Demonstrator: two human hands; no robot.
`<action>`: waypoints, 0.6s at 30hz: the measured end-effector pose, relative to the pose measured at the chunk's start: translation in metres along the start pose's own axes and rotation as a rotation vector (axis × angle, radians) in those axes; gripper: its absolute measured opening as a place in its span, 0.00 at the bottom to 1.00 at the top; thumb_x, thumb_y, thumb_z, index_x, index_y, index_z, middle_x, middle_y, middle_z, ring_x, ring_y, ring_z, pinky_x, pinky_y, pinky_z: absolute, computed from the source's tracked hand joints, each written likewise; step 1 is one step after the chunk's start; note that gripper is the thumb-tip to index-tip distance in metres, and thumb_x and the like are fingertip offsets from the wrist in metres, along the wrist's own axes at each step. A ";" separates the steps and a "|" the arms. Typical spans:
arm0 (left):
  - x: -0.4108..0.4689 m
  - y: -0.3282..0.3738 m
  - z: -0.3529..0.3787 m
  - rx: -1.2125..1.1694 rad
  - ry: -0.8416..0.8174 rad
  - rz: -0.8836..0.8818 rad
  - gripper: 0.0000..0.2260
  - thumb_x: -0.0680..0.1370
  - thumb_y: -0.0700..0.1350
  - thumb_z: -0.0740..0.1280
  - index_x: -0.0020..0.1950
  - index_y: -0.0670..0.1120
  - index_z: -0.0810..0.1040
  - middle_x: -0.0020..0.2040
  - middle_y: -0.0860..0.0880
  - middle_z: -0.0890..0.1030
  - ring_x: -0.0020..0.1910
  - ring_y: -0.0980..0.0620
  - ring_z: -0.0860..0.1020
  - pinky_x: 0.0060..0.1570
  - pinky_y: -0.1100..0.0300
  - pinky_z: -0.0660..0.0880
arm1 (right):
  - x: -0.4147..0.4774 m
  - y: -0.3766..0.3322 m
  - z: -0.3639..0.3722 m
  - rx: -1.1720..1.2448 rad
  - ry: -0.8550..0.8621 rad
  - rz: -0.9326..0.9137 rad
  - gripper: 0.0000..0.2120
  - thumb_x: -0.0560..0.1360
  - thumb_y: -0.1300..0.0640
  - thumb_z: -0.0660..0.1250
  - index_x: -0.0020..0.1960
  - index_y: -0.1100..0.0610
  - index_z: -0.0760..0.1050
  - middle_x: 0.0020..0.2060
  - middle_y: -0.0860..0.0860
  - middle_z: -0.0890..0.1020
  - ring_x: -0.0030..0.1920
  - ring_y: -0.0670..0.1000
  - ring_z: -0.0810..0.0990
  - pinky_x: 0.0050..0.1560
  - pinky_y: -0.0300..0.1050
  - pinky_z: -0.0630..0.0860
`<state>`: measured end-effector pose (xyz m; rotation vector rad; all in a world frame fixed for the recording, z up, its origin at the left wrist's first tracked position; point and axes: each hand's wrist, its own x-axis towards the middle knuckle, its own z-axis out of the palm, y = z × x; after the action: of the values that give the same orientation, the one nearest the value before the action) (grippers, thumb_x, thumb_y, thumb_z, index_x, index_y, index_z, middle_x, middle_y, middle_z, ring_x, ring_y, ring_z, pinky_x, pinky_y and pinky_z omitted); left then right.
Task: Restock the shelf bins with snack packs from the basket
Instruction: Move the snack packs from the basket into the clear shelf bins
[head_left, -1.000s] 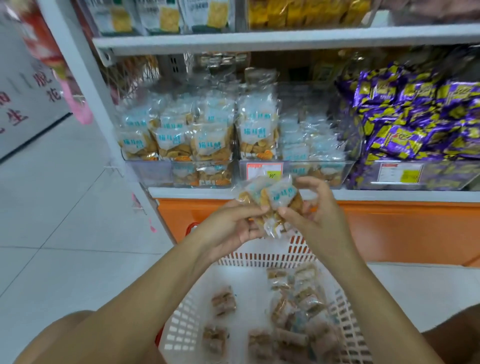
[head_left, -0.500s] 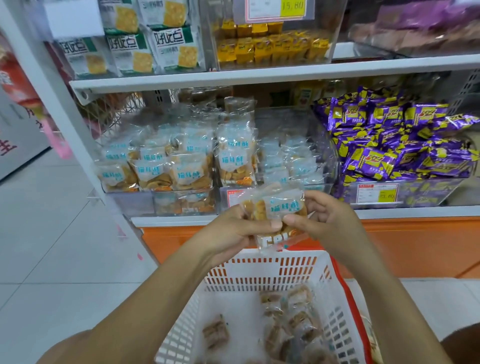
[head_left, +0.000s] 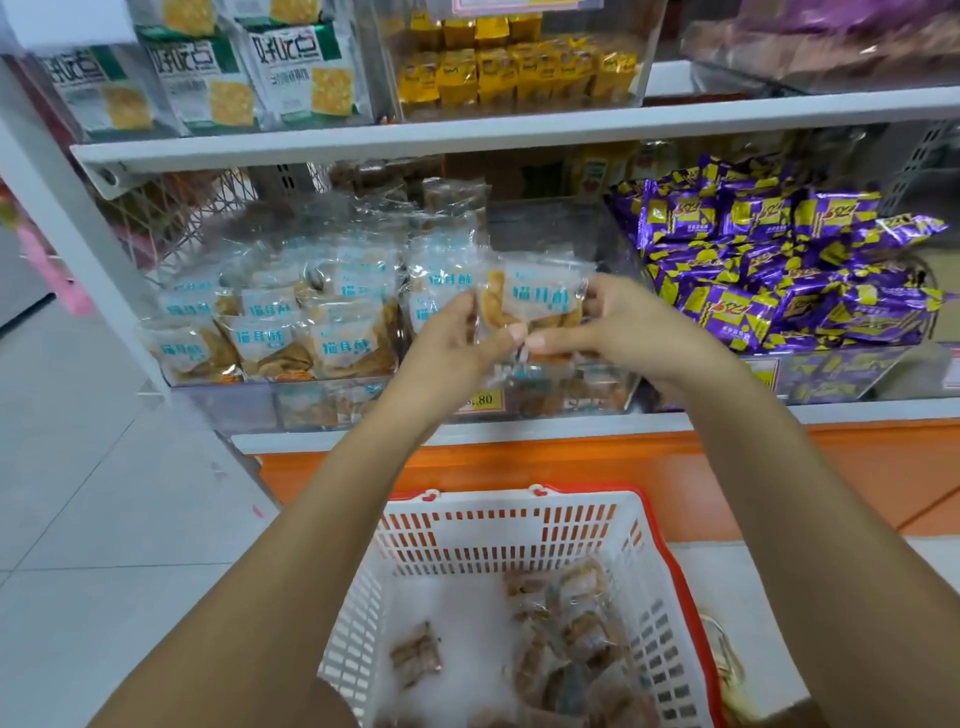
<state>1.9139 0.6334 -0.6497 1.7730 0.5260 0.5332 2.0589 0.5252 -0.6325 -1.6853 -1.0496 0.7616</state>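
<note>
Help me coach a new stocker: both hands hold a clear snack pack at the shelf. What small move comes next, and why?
Probably ease the snack pack forward into the clear bin: left hand and right hand pinch it just before that bin, where matching packs stand, with room seemingly beside them.

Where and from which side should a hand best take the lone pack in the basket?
Probably from above, through the open top of the basket: pinch the pack across its width. It lies flat and apart from the heap, with bare floor around it.
</note>
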 end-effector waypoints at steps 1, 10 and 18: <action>0.005 0.000 -0.001 0.040 0.011 0.024 0.09 0.78 0.43 0.67 0.58 0.48 0.77 0.55 0.55 0.82 0.56 0.57 0.79 0.57 0.56 0.74 | 0.006 0.000 -0.001 0.017 0.030 0.002 0.23 0.67 0.57 0.77 0.60 0.53 0.76 0.49 0.47 0.84 0.43 0.43 0.83 0.45 0.36 0.80; 0.028 -0.013 -0.012 0.415 0.404 0.064 0.12 0.77 0.49 0.66 0.37 0.45 0.78 0.30 0.52 0.78 0.30 0.56 0.75 0.32 0.62 0.71 | 0.100 0.009 -0.025 -0.013 0.604 0.036 0.24 0.69 0.56 0.76 0.61 0.57 0.70 0.58 0.53 0.79 0.56 0.53 0.78 0.55 0.45 0.76; 0.032 -0.019 -0.015 0.422 0.382 0.091 0.12 0.78 0.50 0.66 0.38 0.46 0.77 0.30 0.52 0.78 0.30 0.60 0.75 0.28 0.71 0.67 | 0.200 0.008 -0.028 -0.165 0.554 0.166 0.28 0.71 0.54 0.71 0.68 0.59 0.69 0.64 0.56 0.76 0.63 0.56 0.75 0.63 0.49 0.73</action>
<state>1.9289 0.6687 -0.6620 2.1126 0.8758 0.8834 2.1710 0.6927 -0.6336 -1.9874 -0.6003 0.2771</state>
